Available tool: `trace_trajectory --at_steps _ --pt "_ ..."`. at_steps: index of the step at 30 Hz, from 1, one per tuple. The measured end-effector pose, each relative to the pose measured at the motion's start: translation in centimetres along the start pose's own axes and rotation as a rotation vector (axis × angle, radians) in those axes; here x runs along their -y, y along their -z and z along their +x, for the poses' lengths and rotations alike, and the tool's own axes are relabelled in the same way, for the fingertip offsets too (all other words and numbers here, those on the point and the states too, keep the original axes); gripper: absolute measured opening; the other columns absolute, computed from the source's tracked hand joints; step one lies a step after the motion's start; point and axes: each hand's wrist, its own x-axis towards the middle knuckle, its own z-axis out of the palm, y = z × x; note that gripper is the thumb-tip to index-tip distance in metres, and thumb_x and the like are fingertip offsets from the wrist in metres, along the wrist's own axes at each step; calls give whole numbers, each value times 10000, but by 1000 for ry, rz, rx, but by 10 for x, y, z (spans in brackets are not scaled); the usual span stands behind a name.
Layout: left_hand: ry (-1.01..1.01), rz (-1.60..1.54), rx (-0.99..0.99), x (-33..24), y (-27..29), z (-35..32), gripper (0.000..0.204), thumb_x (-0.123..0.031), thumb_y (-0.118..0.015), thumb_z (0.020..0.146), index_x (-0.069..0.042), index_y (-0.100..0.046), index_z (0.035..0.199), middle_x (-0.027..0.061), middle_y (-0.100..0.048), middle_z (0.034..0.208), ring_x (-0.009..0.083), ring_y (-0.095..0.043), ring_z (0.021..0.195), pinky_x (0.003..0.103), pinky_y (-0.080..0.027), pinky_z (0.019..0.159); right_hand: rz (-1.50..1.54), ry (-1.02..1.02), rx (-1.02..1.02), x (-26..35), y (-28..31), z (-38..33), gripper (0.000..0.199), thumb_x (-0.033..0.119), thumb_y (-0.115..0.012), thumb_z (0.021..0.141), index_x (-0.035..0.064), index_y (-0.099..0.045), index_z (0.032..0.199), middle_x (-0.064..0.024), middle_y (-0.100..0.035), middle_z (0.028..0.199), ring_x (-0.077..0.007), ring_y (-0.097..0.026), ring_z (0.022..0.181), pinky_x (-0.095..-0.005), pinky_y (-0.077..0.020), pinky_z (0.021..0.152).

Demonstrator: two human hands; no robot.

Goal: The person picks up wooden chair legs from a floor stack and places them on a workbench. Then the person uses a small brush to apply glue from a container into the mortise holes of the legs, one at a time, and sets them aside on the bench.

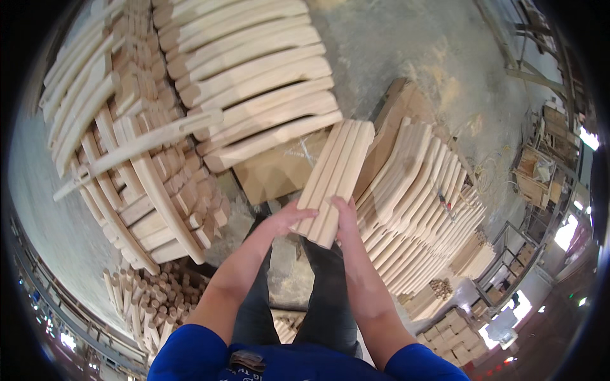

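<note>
Between my two hands is a short stack of pale wooden slats (pixel 337 178), lying side by side and tilted away from me. My left hand (pixel 289 216) grips the near left edge, its thumb over the top. On the near right edge my right hand (pixel 345 219) is closed, thumb also on top; its other fingers are hidden under the wood. The slats' far end reaches toward a brown cardboard sheet (pixel 273 168) and a large stack of shaped wooden rails (pixel 260 82). Close to my right hand stands a pile of curved wooden pieces (pixel 406 203).
At the left a heap of wooden parts (pixel 152 171) carries a long slotted rail (pixel 146 143) across it. Below it stand upright round dowels (pixel 149 305). A red-handled tool (pixel 445 202) lies on the right pile. Concrete floor (pixel 406 44) stretches beyond, with a wooden crate (pixel 537 174) farther right.
</note>
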Motion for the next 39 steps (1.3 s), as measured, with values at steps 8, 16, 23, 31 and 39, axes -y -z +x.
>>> trace_trajectory --at_steps 8,16,23,31,39 --pt "-491 450 -147 -82 -101 64 828 -207 -788 695 20 -324 1342 163 -540 1214 232 -546 1109 344 -433 951 172 175 118 68 70 65 578 261 -576 812 13 -399 1303 -157 -533 1194 -274 -554 1058 -392 -467 899" --pt "-147 755 -653 -131 -70 210 636 -217 -783 705 66 -476 1185 163 -616 1058 233 -654 869 337 -556 675 -135 -197 150 90 53 195 468 203 -659 807 10 -474 1191 -142 -604 1027 -255 -635 842 -383 -564 612" --pt "-186 414 -364 -120 -82 205 590 -203 -772 698 34 -502 1166 140 -613 1061 214 -638 909 359 -548 701 19 -186 279 90 78 172 425 169 -607 821 11 -468 1190 -141 -591 1054 -258 -627 892 -424 -562 657" --pt "198 396 -382 -157 -97 192 530 -335 -729 747 -166 -530 1207 35 -604 1053 165 -592 917 329 -507 723 364 -383 287 133 70 175 422 199 -627 821 11 -510 1180 -117 -600 1080 -229 -607 972 -420 -516 831" --pt "98 574 -506 -152 -97 201 589 -288 -765 706 -65 -503 1183 99 -594 1101 240 -601 956 382 -507 742 85 -356 330 123 73 177 413 182 -657 784 -13 -544 1130 -144 -614 1020 -232 -634 885 -375 -537 752"
